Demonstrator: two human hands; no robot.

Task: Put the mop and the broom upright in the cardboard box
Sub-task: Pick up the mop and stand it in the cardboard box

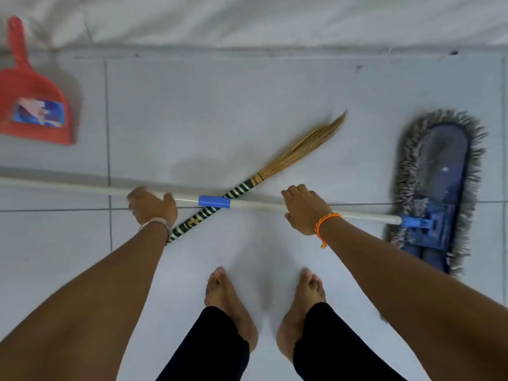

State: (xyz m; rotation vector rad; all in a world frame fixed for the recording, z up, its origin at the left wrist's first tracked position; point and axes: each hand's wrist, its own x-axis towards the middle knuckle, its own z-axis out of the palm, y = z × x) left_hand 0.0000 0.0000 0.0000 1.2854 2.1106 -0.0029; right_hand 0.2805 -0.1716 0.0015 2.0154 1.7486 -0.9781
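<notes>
A mop lies flat on the tiled floor, its white handle (82, 187) running left to right with a blue sleeve in the middle. Its blue head with grey fringe (439, 188) is at the right. A broom with a green-and-white striped handle (209, 213) and straw bristles (302, 149) lies diagonally under the mop handle. My left hand (152, 206) reaches down over the mop handle left of the crossing, fingers curled at it. My right hand (303, 209) rests over the handle right of the crossing. Whether either hand grips is unclear. No cardboard box is in view.
A red dustpan (33, 105) lies on the floor at the far left. A white wall base (247, 23) runs along the top. My bare feet (264, 312) stand just behind the crossed handles.
</notes>
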